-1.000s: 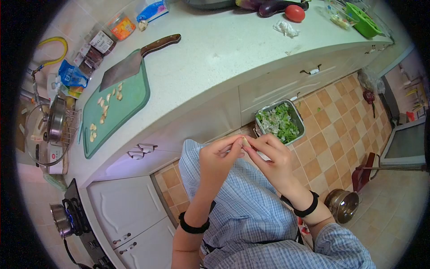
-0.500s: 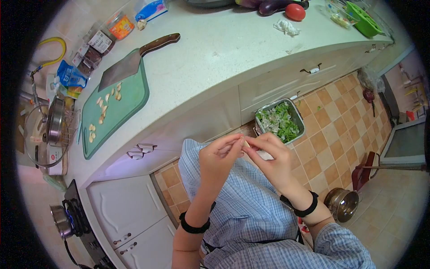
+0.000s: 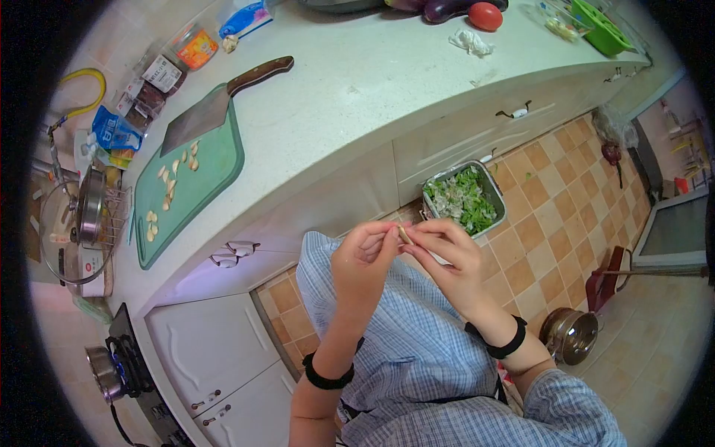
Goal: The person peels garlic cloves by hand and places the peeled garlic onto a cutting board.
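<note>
Between my two hands, at chest height, is a garlic clove (image 3: 404,235). My left hand (image 3: 360,257) pinches it between thumb and fingertips, the other fingers curled in. From the other side my right hand (image 3: 453,259) grips the same clove with its fingertips; something whitish shows under its palm, too hidden to name. Several garlic cloves (image 3: 170,185) lie on the green cutting board (image 3: 216,175) to the left. A cleaver (image 3: 195,119) rests across the board's far end, its wooden handle over the counter.
Below my hands a bin (image 3: 502,214) holding leafy scraps stands on the tiled floor. Eggplants (image 3: 447,9), a tomato (image 3: 485,16), crumpled tissue (image 3: 471,42) and a green basket (image 3: 599,33) sit along the counter (image 3: 335,97). A pot (image 3: 104,372) is at the stove; a glass pot (image 3: 570,335) stands lower right.
My fingers have shifted slightly around the clove, which shows more clearly between the fingertips. The whole view has moved a little; the board, cleaver and bin stay in place.
</note>
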Motion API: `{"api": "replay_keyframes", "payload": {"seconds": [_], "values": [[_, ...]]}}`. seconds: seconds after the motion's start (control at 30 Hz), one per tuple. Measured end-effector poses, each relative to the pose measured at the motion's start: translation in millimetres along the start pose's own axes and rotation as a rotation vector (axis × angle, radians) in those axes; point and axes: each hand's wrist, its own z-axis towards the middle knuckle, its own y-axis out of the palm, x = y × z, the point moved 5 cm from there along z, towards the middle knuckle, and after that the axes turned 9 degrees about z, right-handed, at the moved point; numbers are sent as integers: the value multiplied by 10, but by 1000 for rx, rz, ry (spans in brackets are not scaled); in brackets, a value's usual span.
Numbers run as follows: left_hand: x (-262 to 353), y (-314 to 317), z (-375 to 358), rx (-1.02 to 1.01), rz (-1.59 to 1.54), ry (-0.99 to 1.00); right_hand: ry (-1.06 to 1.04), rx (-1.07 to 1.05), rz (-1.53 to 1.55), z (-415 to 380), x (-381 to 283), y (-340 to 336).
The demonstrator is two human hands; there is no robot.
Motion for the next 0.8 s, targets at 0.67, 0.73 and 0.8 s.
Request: {"api": "replay_keyframes", "payload": {"seconds": [0.67, 0.73, 0.8], "values": [[-1, -42, -14, 148, 258, 82, 467, 113, 689, -77, 256, 32], [-4, -27, -23, 105, 276, 133, 553, 107, 716, -77, 281, 17], [41, -15, -35, 81, 332, 159, 631, 111, 758, -92, 326, 11]]}}
